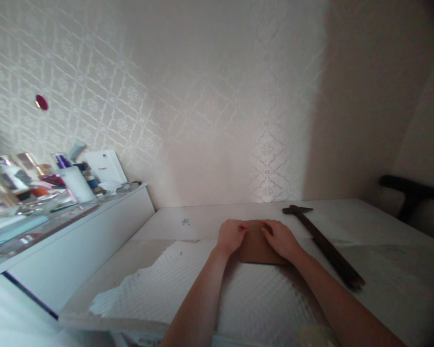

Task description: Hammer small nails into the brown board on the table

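A flat brown piece (261, 249), leather or cardboard by its look, has rounded corners and rows of small dark marks near its far edge. At its far left corner my left hand (233, 236) grips it, thumb and fingers closed on the edge. My right hand (280, 237) holds the far right side in the same way, its thumb on the upper face. Beneath lies a white textured sheet (159, 289). A hammer (325, 246) with a dark wooden handle rests right of my right hand, its head pointing away from me.
Several tiny shiny pieces (185, 222) lie on the white table (217, 212), left of my hands. A white cabinet (83, 241) at the left bears bottles, tubes and a white box (106, 166). A patterned wall rises behind. At the far right stands a black T-shaped object (412, 190).
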The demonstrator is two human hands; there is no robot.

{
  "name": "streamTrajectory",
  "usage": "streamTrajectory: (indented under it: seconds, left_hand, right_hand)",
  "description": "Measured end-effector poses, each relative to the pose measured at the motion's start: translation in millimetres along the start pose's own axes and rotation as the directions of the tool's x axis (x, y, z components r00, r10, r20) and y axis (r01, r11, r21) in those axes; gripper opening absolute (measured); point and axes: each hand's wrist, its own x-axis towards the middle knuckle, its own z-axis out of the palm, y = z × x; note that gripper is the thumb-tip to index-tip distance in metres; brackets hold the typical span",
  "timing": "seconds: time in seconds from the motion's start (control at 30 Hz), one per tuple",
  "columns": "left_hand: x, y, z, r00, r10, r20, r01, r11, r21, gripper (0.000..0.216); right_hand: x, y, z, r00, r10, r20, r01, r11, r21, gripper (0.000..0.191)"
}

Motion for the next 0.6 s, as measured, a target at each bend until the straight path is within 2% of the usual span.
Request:
streamTrajectory:
  seconds: [0.27,0.37,0.43,0.5,0.57,0.6]
  left_hand:
    - [-1.2,1.3,-0.2,0.999,-0.033,0.001,0.033,0.998,-0.057,0.020]
    - [-2.3,4.9,-5.9,0.998,-0.046,-0.042,0.043,0.996,-0.074,0.023]
    - [-5.7,11.4,-11.9,0.997,-0.030,-0.074,0.025,0.997,-0.066,0.028]
    - [-12.5,20.9,-17.9,0.998,0.030,-0.051,-0.032,0.999,-0.040,0.033]
    - [-22.2,31.5,-21.6,0.988,0.146,0.056,-0.146,0.989,-0.015,0.040]
    - [-27.6,36.3,-22.2,0.966,0.220,0.136,-0.220,0.975,-0.016,0.048]
  right_hand:
    - [0.1,-0.8,-2.2,1.000,0.011,0.000,-0.011,1.000,-0.027,0.034]
    - [-0.2,-3.4,-12.7,0.998,0.045,-0.045,-0.050,0.993,-0.111,0.037]
    - [-1.4,-3.8,-24.1,0.981,0.154,-0.114,-0.176,0.962,-0.211,0.038]
    - [-3.5,-1.8,-37.3,0.932,0.310,-0.190,-0.355,0.887,-0.294,0.041]
    - [-5.8,2.6,-49.5,0.868,0.447,-0.216,-0.496,0.798,-0.343,0.049]
    - [-6.8,5.5,-54.6,0.837,0.506,-0.208,-0.547,0.758,-0.356,0.051]
